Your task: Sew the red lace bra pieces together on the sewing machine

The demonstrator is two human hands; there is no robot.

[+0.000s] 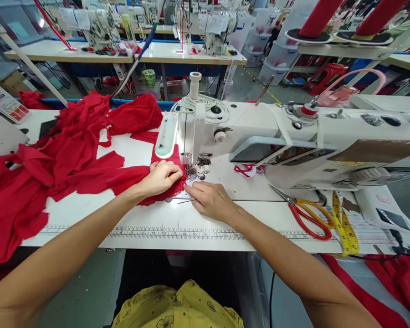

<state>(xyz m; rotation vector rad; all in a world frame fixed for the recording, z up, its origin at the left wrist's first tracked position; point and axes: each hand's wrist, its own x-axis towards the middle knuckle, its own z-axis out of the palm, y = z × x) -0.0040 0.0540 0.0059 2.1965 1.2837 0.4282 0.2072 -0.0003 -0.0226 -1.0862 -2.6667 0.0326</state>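
Red fabric [123, 175] lies across the sewing machine bed, one end at the presser foot [190, 171]. My left hand [162, 178] rests on that end just left of the needle, fingers bent and closed on the cloth. My right hand [212, 200] is in front of the foot, its fingertips pinched at the fabric's lace-like right edge. From beneath the right hand a thin dark pointed tool [183, 202] sticks out leftward; the rest of it is hidden. The white sewing machine [253, 123] stands directly behind both hands.
A heap of red fabric [68, 136] covers the table's left side. Scissors [309, 214] and a yellow tape measure [344, 225] lie at the right. A phone [280, 152] is strapped to the machine. Red thread cones [323, 18] stand at upper right. A ruler strip [177, 232] runs along the front.
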